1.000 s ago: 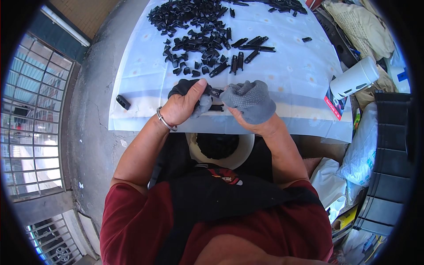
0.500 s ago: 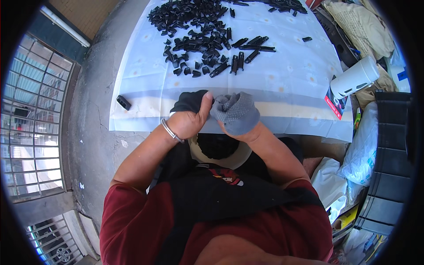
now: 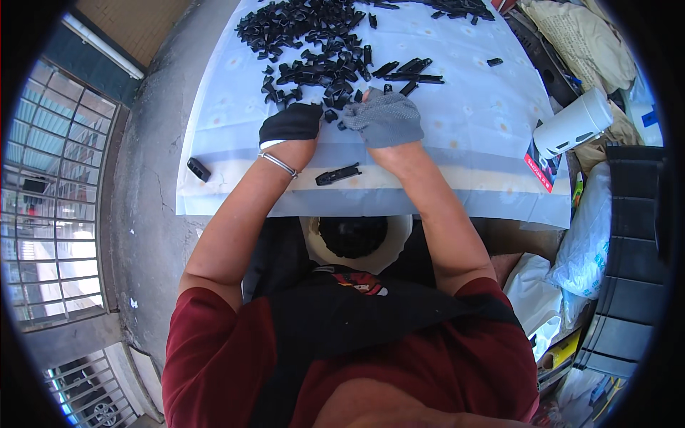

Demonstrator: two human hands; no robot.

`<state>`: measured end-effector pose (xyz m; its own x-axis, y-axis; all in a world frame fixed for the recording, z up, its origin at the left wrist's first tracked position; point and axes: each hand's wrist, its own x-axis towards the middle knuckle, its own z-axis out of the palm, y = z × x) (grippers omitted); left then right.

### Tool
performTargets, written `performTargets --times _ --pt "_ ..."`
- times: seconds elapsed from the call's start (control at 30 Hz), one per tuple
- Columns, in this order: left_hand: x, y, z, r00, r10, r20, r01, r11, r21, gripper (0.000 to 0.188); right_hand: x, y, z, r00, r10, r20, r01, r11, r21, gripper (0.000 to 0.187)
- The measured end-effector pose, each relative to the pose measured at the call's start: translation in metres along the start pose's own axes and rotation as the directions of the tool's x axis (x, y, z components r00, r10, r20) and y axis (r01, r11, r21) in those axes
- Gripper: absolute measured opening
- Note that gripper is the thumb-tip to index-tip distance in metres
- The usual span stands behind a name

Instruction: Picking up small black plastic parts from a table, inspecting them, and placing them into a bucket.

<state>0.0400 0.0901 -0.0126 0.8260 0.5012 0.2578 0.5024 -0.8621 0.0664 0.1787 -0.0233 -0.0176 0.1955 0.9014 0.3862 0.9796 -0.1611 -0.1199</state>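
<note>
My left hand, in a black half-glove with a metal bangle at the wrist, rests at the near edge of a heap of small black plastic pieces. Its fingers are hidden beyond the glove. My right hand, in a grey dotted glove, lies beside several long black plastic parts. Its fingers look curled inward, and what they hold, if anything, is hidden. Between the hands are a few loose small pieces. Nearer me, a long black plastic part lies alone on the tabletop.
The table has a white flowered cover. A black block-like piece lies at its left edge. At the right edge a white cylindrical container leans on a dark red card. Below the front edge is a pale round bowl with dark contents.
My hands were together near the table's front edge; they have parted and moved away from me to the pieces. A long black part now lies where they were.
</note>
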Motion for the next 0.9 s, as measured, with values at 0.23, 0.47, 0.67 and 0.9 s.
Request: performTargets --times 0.23,0.47,0.67,0.9 --pt "-0.010 -0.014 0.006 0.998 0.033 -0.059 -0.034 0.999 -0.026 0.019 -0.020 0.016 -0.026 0.945 -0.020 -0.327 0.029 0.999 0.022 0.015" --pt "-0.004 -0.024 -0.006 0.982 0.157 0.106 -0.166 0.983 0.078 0.020 -0.029 0.012 -0.024 0.898 0.191 -0.396 -0.006 0.906 0.423 0.021" --pt "-0.009 -0.032 -0.005 0.989 0.146 0.031 -0.146 0.989 -0.003 0.023 -0.032 0.018 -0.016 0.966 0.225 -0.129 -0.190 0.952 0.240 0.028" --pt "-0.004 -0.030 -0.003 0.987 0.051 0.154 -0.066 0.993 0.097 0.023 -0.017 0.022 0.002 0.967 0.246 -0.066 -0.241 0.968 0.075 0.030"
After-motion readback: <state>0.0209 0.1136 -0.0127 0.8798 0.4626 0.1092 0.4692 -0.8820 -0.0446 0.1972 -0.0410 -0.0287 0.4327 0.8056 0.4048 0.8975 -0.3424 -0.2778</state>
